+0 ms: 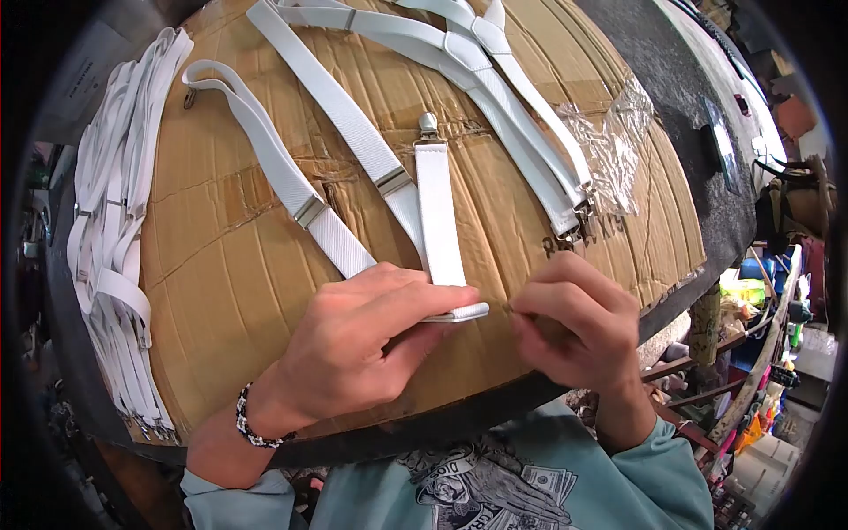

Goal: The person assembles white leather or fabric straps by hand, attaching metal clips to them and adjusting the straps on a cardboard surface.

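Note:
Folded white elastic suspenders (439,216) are pinched between the thumb and fingers of my left hand (362,340), with the fold poking out past the fingertips. A metal clip (427,126) tops the short strap, and a metal slider (393,180) sits on the longer one. Another slider (309,211) is on the strap running under my left hand. My right hand (579,327) is closed in a pinch just right of the fold, apart from it. Whatever its fingers hold, if anything, is too small or hidden to name.
Flattened cardboard (221,283) covers the dark work surface. A bundle of white suspenders (115,194) lies along the left. More suspenders (521,132) lie at the upper right beside a crumpled clear plastic wrapper (618,146). A cluttered rack (751,380) stands to the right.

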### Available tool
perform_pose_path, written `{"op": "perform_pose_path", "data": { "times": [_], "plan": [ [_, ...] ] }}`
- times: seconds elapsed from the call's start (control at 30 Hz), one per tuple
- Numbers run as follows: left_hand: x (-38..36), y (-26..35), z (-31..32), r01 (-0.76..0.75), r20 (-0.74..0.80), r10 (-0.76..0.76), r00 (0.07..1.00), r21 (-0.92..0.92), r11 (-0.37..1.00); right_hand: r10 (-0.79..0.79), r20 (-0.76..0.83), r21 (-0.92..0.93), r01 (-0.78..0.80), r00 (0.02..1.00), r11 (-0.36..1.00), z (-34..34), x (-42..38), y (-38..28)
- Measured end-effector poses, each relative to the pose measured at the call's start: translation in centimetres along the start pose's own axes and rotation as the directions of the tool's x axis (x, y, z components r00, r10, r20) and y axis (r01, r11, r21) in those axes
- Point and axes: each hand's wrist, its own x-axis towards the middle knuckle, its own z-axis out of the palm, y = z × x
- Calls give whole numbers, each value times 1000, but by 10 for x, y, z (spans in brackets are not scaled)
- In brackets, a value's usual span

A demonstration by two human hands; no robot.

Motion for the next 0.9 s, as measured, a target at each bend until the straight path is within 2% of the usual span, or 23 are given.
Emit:
{"op": "perform_pose_path", "data": {
  "times": [0.1, 0.17, 0.37, 0.5, 0.63, 0.7, 0.8, 0.9],
  "plan": [
    [2, -3, 1, -48, 29, 47, 998, 24, 999, -112, -159, 52, 122, 981, 991, 7, 15, -11],
    [2, -2, -1, -54, 44, 51, 998, 56, 997, -159, -185, 84, 177, 970, 981, 18, 21, -14],
    [3, 0, 2, -35, 44, 33, 998, 44, 998, -119, -63, 33, 121, 991, 992, 11, 9, -14],
    [1, 1, 2, 14, 12, -14, 1000, 6, 1000, -32, -20, -102, 30, 999, 994, 1, -6, 6],
    [2, -1, 2, 30, 30, -30, 999, -10, 999, -26, -90, 30, 29, 996, 999, 3, 6, -12],
    [1, 5, -2, 46, 51, -47, 998, 18, 999, -115, -130, 62, 124, 985, 990, 15, 18, -16],
    [0, 2, -3, 23, 47, -24, 999, 27, 999, -148, -153, 39, 156, 977, 987, 21, 18, -15],
    [0, -2, 2, 62, 24, -61, 998, -42, 997, -81, -100, -53, 76, 992, 996, 13, 4, -3]
  ]
}}
